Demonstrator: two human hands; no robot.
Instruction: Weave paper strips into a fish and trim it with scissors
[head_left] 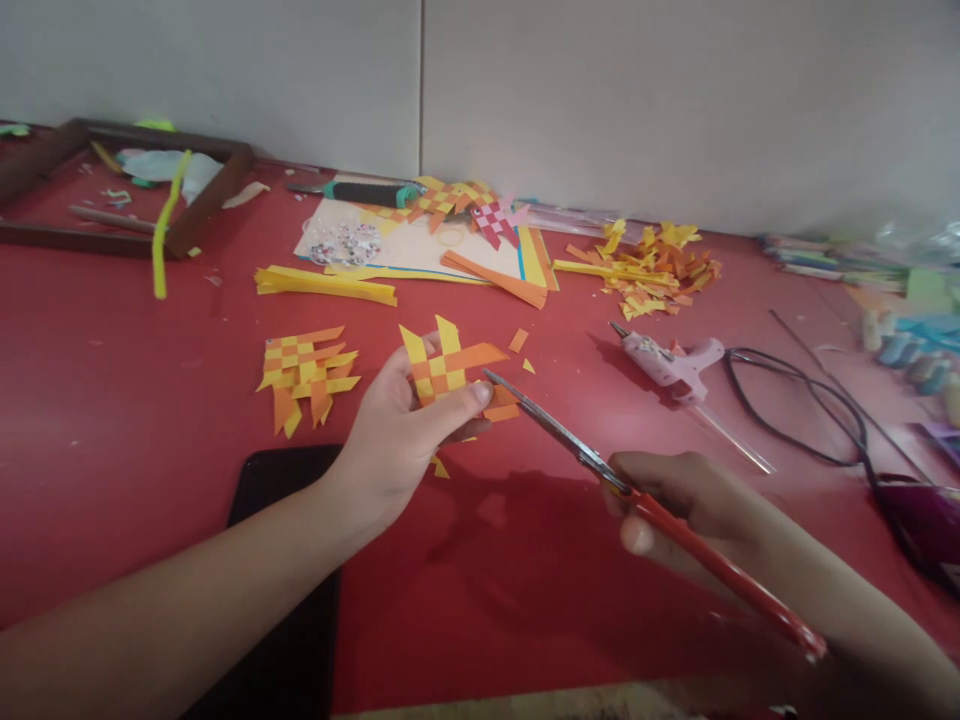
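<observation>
My left hand (409,430) pinches a woven fish of yellow and orange paper strips (442,368), its thumb pressed on the weave and strip ends sticking out at the top and right. In my right hand (675,500) is a pair of scissors (559,430) with red handles. The blade tips reach the orange strips beside my left thumb; whether they touch the paper I cannot tell. Left of my left hand lies another woven paper fish (300,372) on the red table (480,590). Small orange and yellow offcuts (517,341) lie just beyond the held fish.
Behind are yellow strips (326,285), orange strips (495,278), a bag of googly eyes (341,240), and a heap of paper scraps (667,265). A pink glue gun (667,362) with its black cord lies right. A dark frame (217,195) stands back left; a black flat object (289,600) lies under my left forearm.
</observation>
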